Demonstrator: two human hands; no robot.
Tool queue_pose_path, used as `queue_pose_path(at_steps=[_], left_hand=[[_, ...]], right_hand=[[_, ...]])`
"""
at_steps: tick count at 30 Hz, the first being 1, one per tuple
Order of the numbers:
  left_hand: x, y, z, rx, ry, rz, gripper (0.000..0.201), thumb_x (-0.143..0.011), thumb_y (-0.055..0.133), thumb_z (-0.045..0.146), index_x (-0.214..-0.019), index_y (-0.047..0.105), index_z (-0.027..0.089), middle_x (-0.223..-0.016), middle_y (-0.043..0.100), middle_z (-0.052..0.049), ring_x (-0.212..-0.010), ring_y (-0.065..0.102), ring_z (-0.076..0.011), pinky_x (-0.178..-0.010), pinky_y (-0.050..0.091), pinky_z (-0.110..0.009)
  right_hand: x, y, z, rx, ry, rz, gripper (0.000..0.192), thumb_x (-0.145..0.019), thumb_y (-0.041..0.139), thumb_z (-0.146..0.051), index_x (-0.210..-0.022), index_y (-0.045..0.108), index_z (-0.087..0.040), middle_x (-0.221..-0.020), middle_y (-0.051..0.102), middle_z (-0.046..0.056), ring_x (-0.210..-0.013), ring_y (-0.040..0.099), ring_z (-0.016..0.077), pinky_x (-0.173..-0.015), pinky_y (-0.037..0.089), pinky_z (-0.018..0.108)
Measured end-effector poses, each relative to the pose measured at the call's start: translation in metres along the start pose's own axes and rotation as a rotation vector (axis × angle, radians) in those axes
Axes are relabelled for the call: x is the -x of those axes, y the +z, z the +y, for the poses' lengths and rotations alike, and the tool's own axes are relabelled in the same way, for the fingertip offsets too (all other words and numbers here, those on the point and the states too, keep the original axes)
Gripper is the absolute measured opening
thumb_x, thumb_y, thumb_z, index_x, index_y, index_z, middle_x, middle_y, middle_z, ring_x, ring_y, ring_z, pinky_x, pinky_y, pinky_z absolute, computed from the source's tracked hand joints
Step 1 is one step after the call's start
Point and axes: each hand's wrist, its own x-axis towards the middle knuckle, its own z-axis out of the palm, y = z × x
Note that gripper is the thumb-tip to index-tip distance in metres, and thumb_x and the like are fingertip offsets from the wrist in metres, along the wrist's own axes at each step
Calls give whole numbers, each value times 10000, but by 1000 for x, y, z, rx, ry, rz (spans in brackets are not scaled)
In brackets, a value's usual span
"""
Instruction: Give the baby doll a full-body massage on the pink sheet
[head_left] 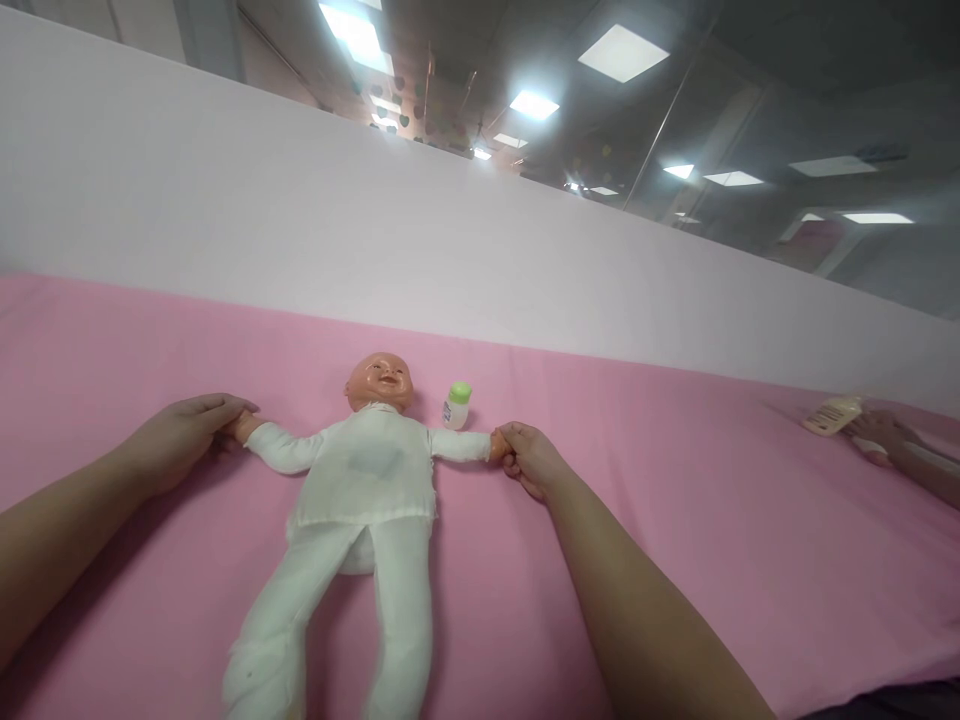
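A baby doll (pixel 366 470) with a hard, bald head and a white cloth body lies on its back, head toward the wall. Both its arms are stretched out sideways. My left hand (pixel 196 430) is closed around the doll's hand on the left side of the view. On the other side, my right hand (pixel 531 458) grips the doll's other hand between thumb and fingers. A small clear bottle (pixel 455 408) with a green cap stands just above the doll's right-side arm, beside its head, touched by neither hand.
Pink cloth (pixel 675 520) covers the surface under the doll. Behind it rises a white wall (pixel 337 220) with glass above, showing ceiling lights. At far right, another person's hand (pixel 885 432) is by a pale yellow bottle (pixel 832 414).
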Motion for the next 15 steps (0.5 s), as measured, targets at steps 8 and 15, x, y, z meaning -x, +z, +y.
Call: queue_pose_path(at_steps=[8, 15], left_hand=[[-2, -1, 1, 252, -117, -91, 601, -581, 902, 394, -1095, 706, 153, -955, 715, -86, -663, 578, -148, -557, 548, -219], [-6, -4, -7, 207, -77, -106, 520, -621, 888, 473, -1009, 708, 177, -842, 688, -51, -658, 581, -158, -553, 538, -228]], right_hand=[[3, -10, -6, -93, 47, -117, 366, -765, 802, -295, -1094, 672, -202, -844, 656, 41, -634, 555, 116, -571, 457, 247], [7, -9, -9, -52, 29, -179, 437, -668, 890, -340, -1013, 657, -208, -763, 620, -9, -607, 522, 108, -550, 411, 240]])
